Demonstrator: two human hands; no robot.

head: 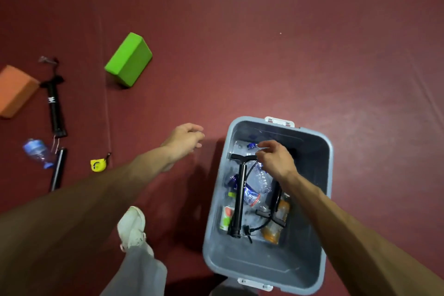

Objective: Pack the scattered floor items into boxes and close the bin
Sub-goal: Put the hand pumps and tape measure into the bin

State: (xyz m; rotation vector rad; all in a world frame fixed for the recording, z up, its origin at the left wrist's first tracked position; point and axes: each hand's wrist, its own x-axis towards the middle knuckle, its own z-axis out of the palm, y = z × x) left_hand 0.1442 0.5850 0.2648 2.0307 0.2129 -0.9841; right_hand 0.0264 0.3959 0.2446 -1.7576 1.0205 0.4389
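Lying in the bin (329, 151), pump (241, 182) sits beside right fingers (267, 143)

The right hand (274, 161) hovers inside the grey bin (307, 146), fingers curled by a black hand pump (240, 194), perhaps touching its T-handle. Plastic bottles (260, 181) lie underneath. The left hand (185, 139) hangs relaxed over the maroon floor (264, 55), apart from a yellow tape measure (98, 164).

The lidless grey bin (310, 175) stands near right and holds a black pump (240, 190), crushed clear bottles and an orange bottle (274, 230). On the floor at left lie a green block (129, 59), an orange block (15, 90), a second pump (55, 108), a blue-capped bottle (37, 151), a black tube (58, 169) and a yellow tape measure (98, 164).
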